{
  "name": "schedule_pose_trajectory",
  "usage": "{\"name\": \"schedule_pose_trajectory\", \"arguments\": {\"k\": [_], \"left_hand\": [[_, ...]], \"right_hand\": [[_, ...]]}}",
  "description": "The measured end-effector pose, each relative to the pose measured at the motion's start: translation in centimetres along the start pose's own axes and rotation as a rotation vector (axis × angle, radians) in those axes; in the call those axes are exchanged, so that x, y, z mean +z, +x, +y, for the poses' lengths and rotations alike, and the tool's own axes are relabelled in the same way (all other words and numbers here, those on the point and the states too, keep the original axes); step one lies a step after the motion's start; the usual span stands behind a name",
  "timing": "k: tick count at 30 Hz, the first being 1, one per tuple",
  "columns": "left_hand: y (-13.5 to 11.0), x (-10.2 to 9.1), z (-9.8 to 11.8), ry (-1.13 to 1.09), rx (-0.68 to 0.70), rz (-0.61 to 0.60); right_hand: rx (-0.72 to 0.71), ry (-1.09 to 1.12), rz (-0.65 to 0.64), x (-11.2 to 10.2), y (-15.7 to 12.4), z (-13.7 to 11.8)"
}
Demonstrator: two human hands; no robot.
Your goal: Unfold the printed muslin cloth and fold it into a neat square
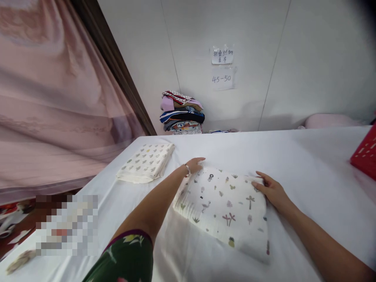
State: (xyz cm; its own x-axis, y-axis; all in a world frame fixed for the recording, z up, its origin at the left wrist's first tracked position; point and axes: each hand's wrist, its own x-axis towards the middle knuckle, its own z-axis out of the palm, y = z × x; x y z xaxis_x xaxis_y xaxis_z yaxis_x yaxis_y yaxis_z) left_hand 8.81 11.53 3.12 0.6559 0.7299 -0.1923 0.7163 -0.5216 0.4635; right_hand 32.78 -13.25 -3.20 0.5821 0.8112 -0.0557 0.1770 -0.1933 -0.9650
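Note:
A folded white cloth (219, 203) printed with palms, flamingos and small plants lies flat on the white-covered table (293, 156). At its far left corner is my left hand (194, 165), with a bracelet at the wrist and the fingers stretched out along the edge. My right hand (272, 190) rests at the far right corner. Its thumb lies on top of the fabric and a finger reaches past the far edge, apart from the thumb. Left of my left forearm sits another folded cloth (147, 162), cream with small grey-green motifs.
Against the wall, beyond the table's far edge, rises a stack of folded fabrics (182, 113). A red perforated basket (366, 152) stands at the right edge. Pink curtains (58, 98) hang on the left. Two paper notes (222, 76) are taped to the wall.

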Motion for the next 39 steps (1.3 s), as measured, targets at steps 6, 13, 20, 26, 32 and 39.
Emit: {"name": "schedule_pose_trajectory", "arguments": {"k": [6,13,20,26,32,39], "left_hand": [[1.5,0.3,2.8,0.299,0.145,-0.174],[1.8,0.7,3.5,0.520,0.212,-0.226],[0.4,-1.7,3.6,0.615,0.277,-0.191],[-2.9,-4.7,3.7,0.628,0.358,-0.109],[-6.5,-11.6,5.8,0.664,0.472,0.200],[-11.3,-16.9,8.1,0.662,0.574,0.739]], "right_hand": [[-0.007,0.080,0.018,0.0,-0.1,0.0],[-0.131,0.127,0.009,-0.1,-1.2,-1.3],[-0.298,0.006,-0.059,-0.7,-2.7,-4.6],[-0.116,-0.010,-0.226,-2.2,-1.4,-6.5],[-0.263,-0.103,-0.211,-3.8,-0.3,-14.0],[-1.047,-0.505,0.274,-4.7,-1.8,-21.2]]}}
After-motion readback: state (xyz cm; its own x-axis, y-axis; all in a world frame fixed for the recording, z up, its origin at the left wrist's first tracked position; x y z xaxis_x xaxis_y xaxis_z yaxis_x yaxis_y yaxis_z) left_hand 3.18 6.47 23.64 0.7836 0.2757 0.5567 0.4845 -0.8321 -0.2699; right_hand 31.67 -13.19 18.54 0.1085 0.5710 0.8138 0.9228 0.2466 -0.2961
